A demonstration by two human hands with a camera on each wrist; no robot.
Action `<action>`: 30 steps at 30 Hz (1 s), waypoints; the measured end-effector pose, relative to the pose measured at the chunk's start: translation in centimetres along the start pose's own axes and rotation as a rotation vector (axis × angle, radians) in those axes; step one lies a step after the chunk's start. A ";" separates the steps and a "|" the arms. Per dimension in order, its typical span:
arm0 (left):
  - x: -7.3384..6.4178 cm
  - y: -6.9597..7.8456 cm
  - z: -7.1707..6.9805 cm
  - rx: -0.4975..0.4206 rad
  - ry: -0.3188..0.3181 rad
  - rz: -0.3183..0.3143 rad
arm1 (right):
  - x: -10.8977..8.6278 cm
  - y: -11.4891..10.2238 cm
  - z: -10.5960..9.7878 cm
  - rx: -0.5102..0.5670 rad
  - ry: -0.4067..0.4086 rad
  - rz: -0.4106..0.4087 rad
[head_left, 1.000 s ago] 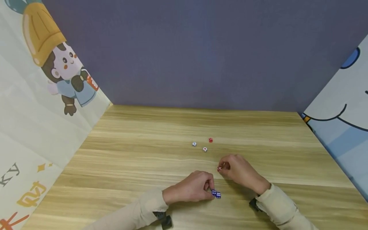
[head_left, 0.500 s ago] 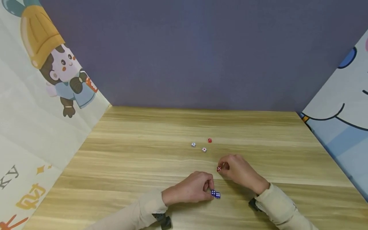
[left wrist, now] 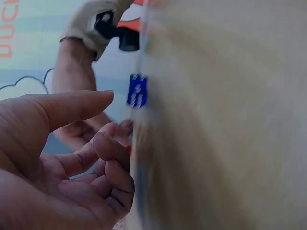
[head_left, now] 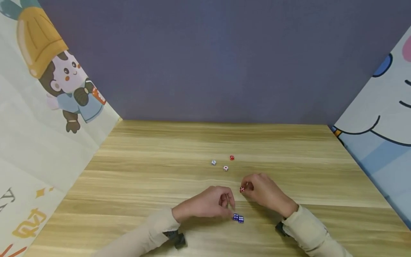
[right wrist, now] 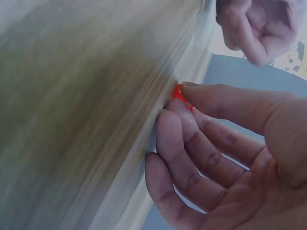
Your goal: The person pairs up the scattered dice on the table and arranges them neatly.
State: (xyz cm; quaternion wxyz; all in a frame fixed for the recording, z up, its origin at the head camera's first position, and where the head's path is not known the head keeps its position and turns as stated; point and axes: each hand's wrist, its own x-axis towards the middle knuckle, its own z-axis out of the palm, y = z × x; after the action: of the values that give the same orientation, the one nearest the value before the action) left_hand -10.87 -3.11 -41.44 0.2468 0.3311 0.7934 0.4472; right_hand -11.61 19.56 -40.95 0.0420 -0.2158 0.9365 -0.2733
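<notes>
Two blue dice with white pips, a left one [head_left: 236, 216] and a right one [head_left: 240, 219], sit side by side on the wooden table. My left hand [head_left: 208, 202] is just left of them, thumb and index finger parted with nothing between them. In the left wrist view a gap shows between the thumb and the blue dice [left wrist: 137, 91]. Farther right and back, my right hand [head_left: 264, 191] pinches a red die [head_left: 242, 189] between thumb and fingertips, close to the tabletop. The right wrist view shows that red die [right wrist: 179, 92] mostly covered by the fingers.
Beyond the hands lie a white die [head_left: 213, 162], a second white die [head_left: 226, 168] and another red die [head_left: 232, 157]. A dark grey panel [head_left: 199, 64] closes off the table's back. Printed cloths flank it on both sides.
My left hand has let go of the blue dice and drawn slightly left and back, its fingers parting. The right hand still pinches the red die. The head view has shifted a little.
</notes>
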 end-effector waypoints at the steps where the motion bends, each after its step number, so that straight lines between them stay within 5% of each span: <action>1: 0.1 0.0 -0.3 0.006 0.014 0.001 | 0.0 0.0 0.0 0.000 -0.002 0.002; 10: 2.2 0.0 -3.5 0.150 0.225 0.015 | 0.0 0.1 0.0 0.001 -0.012 -0.009; 19: 5.6 -1.0 -5.5 0.336 0.366 0.042 | 0.1 0.0 0.1 0.003 -0.014 -0.004; 30: 9.0 -1.6 -6.2 0.461 0.399 0.004 | 0.0 0.0 0.1 -0.002 -0.009 -0.005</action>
State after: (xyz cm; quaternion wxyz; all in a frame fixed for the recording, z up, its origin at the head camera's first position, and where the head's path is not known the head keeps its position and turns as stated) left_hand -21.57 -0.43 -40.74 0.0036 0.2853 0.9062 0.3121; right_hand -11.62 19.56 -41.04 0.0452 -0.2194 0.9361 -0.2712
